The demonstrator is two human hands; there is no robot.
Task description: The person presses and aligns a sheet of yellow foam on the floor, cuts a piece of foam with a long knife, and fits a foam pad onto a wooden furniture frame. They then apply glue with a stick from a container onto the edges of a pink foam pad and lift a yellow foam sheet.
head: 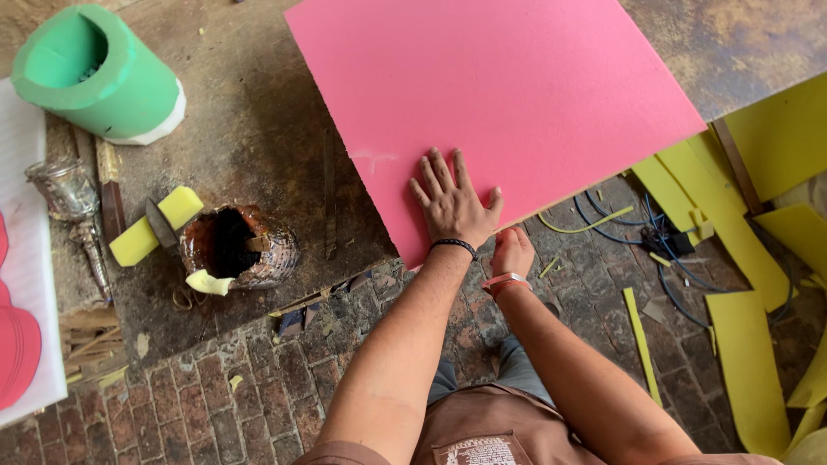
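Clearly the pink foam sheet was the centre of things: a large, smooth, flat board with clean straight edges, lying on the dark stained worktable with its near corner jutting past the table edge over the brick floor. The left hand lay flat on top of that corner, fingers spread apart and gripping nothing. The right hand sat just under the overhanging edge, fingers curled; whether it pinched the sheet or only steadied it from below I could not tell, as the board hid the fingertips.

Since the corner hung unsupported, too much downward pressure looked likely to bend or crease the soft foam, and a sideways push could have slid the sheet across the gritty table and scuffed its face.

Further out on the table stood a green foam cylinder, a yellow foam block with a blade across it, and a crusted glue pot. Yellow foam offcuts and a blue cable lay on the floor to the right.
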